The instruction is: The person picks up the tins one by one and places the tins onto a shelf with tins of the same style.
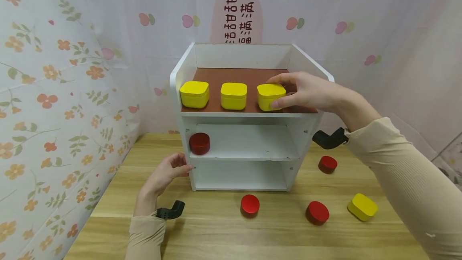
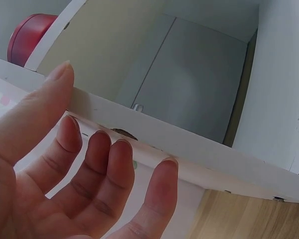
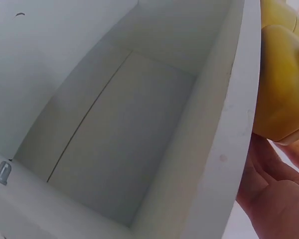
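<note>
On the top of a white shelf unit (image 1: 249, 114), my right hand (image 1: 306, 89) pinches a yellow lidded box (image 1: 266, 101) between thumb and fingers. Two matching yellow boxes, a middle one (image 1: 233, 97) and a left one (image 1: 195, 95), stand in line with it. The right wrist view shows the held box (image 3: 281, 84) at the edge of the top board. Low on the unit's left side, my left hand (image 1: 164, 175) holds the side panel (image 2: 189, 142), thumb over the front edge and fingers along the outside. A red round box (image 1: 199, 143) sits at the middle shelf's left end.
On the wooden table (image 1: 202, 232) lie a red round box (image 1: 250, 206) in front of the unit, another red one (image 1: 317, 213) to its right, and a third (image 1: 327, 164) beside the unit. A yellow box (image 1: 362, 207) lies at the right. Patterned curtains (image 1: 155, 71) hang behind and at the left.
</note>
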The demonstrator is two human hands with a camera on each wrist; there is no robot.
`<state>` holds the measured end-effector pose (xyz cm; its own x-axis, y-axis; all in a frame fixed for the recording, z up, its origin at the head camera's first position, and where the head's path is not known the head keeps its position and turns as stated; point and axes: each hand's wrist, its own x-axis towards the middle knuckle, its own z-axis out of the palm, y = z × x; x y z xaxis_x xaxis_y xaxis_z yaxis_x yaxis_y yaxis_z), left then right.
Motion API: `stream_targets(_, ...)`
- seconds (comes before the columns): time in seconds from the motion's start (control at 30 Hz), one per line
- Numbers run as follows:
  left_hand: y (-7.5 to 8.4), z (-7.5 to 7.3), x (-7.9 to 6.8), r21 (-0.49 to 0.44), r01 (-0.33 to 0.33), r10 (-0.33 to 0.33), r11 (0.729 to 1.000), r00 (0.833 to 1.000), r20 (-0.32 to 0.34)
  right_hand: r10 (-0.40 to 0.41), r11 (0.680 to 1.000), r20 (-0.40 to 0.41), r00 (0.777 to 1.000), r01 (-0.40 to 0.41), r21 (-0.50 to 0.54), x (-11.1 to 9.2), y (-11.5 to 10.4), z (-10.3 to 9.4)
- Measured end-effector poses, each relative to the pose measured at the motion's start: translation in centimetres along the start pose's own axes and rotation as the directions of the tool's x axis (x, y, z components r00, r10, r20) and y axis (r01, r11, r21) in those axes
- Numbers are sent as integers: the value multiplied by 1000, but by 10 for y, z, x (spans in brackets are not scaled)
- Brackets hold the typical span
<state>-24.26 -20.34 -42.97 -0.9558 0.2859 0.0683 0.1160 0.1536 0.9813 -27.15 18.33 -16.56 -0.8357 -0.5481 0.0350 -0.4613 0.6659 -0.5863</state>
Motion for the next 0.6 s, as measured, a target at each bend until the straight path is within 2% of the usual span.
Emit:
stream_targets(0.3, 2, 2, -1, -11, 4, -4, 1000, 1000, -3, -2, 1000, -5, 1000, 3, 13, -2, -1, 3)
stream_targets(0.4, 2, 2, -1, -14, 1, -1, 1000, 1000, 0, 1, 1000, 7, 1000, -1, -2, -5, -6, 3)
stream_targets(0.6, 3, 0, -1, -8, -2, 2, 1000, 1000, 11, -4, 999, -20, 1000, 4, -40, -10, -19, -2)
